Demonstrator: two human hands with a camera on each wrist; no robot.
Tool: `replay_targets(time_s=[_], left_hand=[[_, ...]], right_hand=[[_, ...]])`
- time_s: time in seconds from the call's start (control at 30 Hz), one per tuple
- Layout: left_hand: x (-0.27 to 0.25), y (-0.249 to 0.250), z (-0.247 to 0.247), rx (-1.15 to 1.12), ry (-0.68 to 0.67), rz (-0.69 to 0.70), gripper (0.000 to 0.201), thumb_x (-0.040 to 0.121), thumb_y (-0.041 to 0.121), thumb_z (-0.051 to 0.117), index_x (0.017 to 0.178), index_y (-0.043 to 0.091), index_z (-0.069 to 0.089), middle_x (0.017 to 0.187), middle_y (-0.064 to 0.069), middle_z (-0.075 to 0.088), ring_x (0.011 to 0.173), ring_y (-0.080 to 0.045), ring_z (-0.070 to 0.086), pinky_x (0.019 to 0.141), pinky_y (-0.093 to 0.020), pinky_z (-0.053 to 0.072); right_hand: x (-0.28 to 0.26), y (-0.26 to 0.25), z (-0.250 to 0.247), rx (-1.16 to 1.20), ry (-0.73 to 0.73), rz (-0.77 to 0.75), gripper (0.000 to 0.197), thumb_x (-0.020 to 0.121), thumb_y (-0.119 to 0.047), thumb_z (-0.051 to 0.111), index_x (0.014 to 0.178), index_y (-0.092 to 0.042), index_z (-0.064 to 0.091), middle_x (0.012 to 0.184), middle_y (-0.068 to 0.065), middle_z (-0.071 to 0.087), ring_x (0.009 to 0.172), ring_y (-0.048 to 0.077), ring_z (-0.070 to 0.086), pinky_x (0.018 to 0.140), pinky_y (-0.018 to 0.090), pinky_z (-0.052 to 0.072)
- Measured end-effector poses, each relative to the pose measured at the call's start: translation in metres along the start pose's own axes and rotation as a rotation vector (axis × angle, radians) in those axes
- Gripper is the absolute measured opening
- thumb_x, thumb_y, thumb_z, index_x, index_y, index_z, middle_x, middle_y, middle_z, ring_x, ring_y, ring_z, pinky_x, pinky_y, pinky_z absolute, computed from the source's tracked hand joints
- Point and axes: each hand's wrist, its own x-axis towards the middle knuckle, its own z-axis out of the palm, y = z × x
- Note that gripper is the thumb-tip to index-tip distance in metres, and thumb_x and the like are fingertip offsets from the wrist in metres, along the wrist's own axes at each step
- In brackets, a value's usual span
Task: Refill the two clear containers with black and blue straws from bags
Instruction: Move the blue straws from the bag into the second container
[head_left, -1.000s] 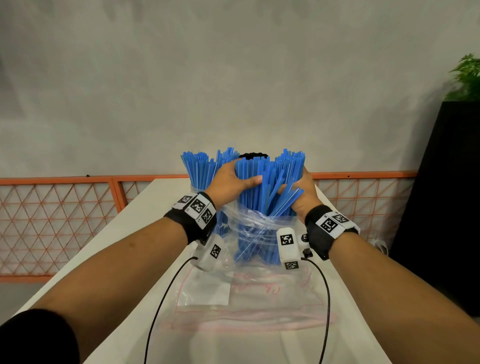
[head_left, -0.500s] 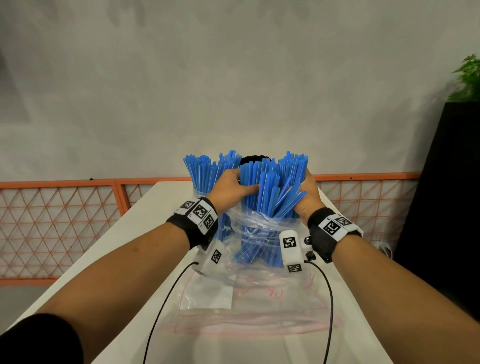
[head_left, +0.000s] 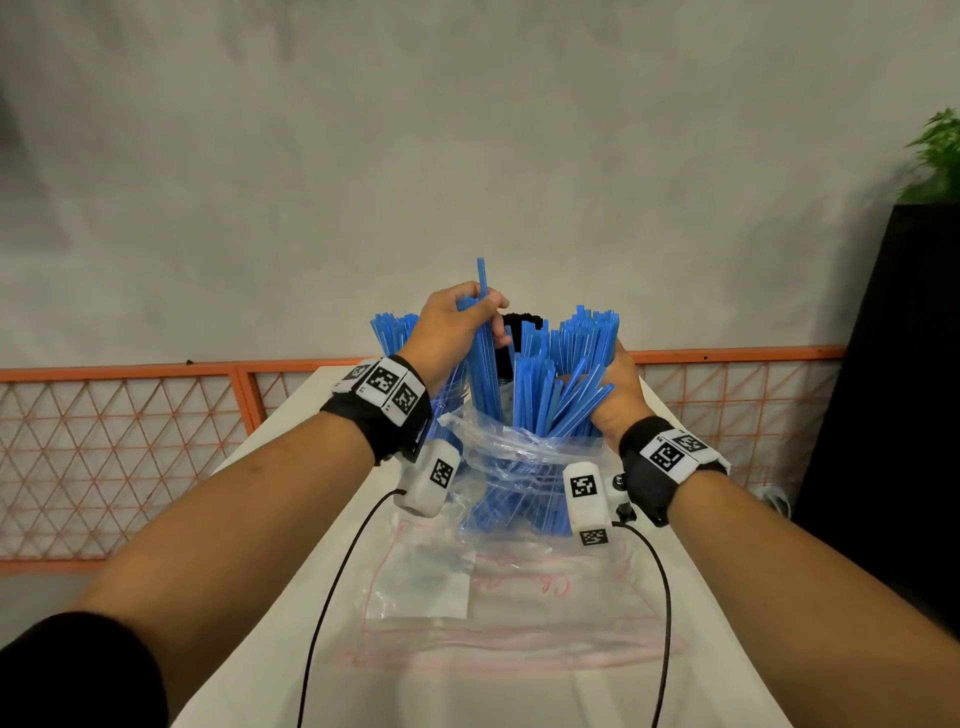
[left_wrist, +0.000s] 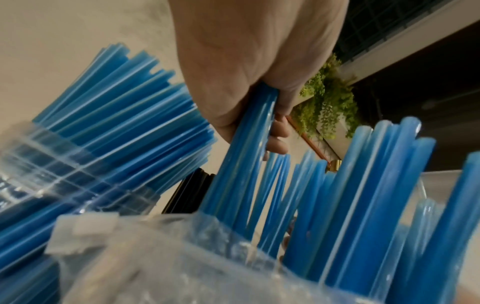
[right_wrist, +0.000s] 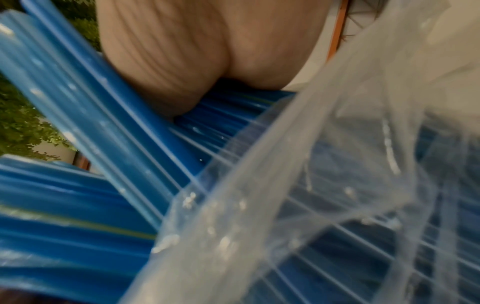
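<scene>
My left hand (head_left: 480, 325) grips a small bunch of blue straws (head_left: 485, 374) and holds it raised above the others; one straw sticks up past the fingers. In the left wrist view the left hand (left_wrist: 259, 107) curls round the held straws (left_wrist: 244, 156). A clear bag (head_left: 519, 457) stands on the white table (head_left: 291, 431), full of blue straws. My right hand (head_left: 610, 387) clasps that bundle (head_left: 566, 389) from the right, with its palm (right_wrist: 187, 53) against the bundle's straws (right_wrist: 85, 127). A clear container of blue straws (head_left: 392, 338) stands behind the left hand. Black straws (head_left: 519, 321) show behind the bundle.
An empty zip bag (head_left: 509, 597) lies flat on the table in front of the full one. An orange mesh railing (head_left: 119, 441) runs behind the table. A black cabinet (head_left: 893, 389) with a green plant (head_left: 935, 161) stands at the right. Wrist-camera cables hang over the table.
My left hand has left the bundle's left side and risen, drawing a small bunch of blue straws up out of the bag. The right hand stays on the bundle.
</scene>
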Motion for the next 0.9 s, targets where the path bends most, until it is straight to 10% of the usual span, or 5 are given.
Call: replay_targets(time_s=[0.13,0.33,0.53,0.63,0.9], left_hand=[[-0.012,-0.021,0.004,0.021,0.014,-0.079,0.013,0.093,0.009,0.066,0.104,0.004,0.062,0.066,-0.004,0.066,0.062,-0.015,0.067,0.064,-0.023,0.055],[-0.031,-0.046,0.019,0.042,-0.021,-0.183,0.035,0.089,0.012,0.072,0.113,-0.010,0.060,0.109,-0.032,0.067,0.099,-0.045,0.066,0.081,-0.045,0.061],[-0.024,-0.026,0.014,0.129,0.054,-0.118,0.036,0.099,0.028,0.059,0.067,0.014,0.052,0.038,0.011,0.052,0.037,0.004,0.052,0.050,-0.006,0.044],[-0.013,0.000,0.007,0.074,0.080,-0.053,0.034,0.099,0.032,0.058,0.072,0.011,0.059,0.059,0.000,0.066,0.062,-0.013,0.066,0.078,-0.030,0.056],[0.001,0.060,-0.022,-0.102,0.134,0.130,0.019,0.099,0.024,0.058,0.090,0.009,0.054,0.066,-0.006,0.064,0.065,-0.023,0.067,0.079,-0.045,0.060]], right_hand=[[0.001,0.001,0.001,0.082,-0.019,0.064,0.029,0.100,-0.026,0.045,0.074,-0.015,0.052,0.064,0.003,0.060,0.055,0.021,0.064,0.049,0.029,0.055],[0.001,-0.002,-0.001,0.012,0.051,0.066,0.020,0.100,-0.017,0.046,0.081,-0.014,0.052,0.077,0.005,0.054,0.057,0.018,0.063,0.052,0.027,0.056],[-0.003,-0.002,-0.002,-0.087,0.020,-0.003,0.024,0.101,-0.019,0.043,0.078,-0.016,0.046,0.074,0.004,0.046,0.064,0.020,0.049,0.062,0.030,0.046],[-0.002,-0.002,-0.003,-0.196,0.022,-0.064,0.016,0.100,-0.006,0.044,0.085,-0.011,0.046,0.073,0.006,0.041,0.063,0.019,0.044,0.053,0.026,0.046],[-0.001,-0.003,-0.002,-0.046,-0.008,-0.018,0.028,0.102,-0.014,0.041,0.074,-0.016,0.042,0.073,0.005,0.043,0.061,0.019,0.049,0.051,0.024,0.052]])
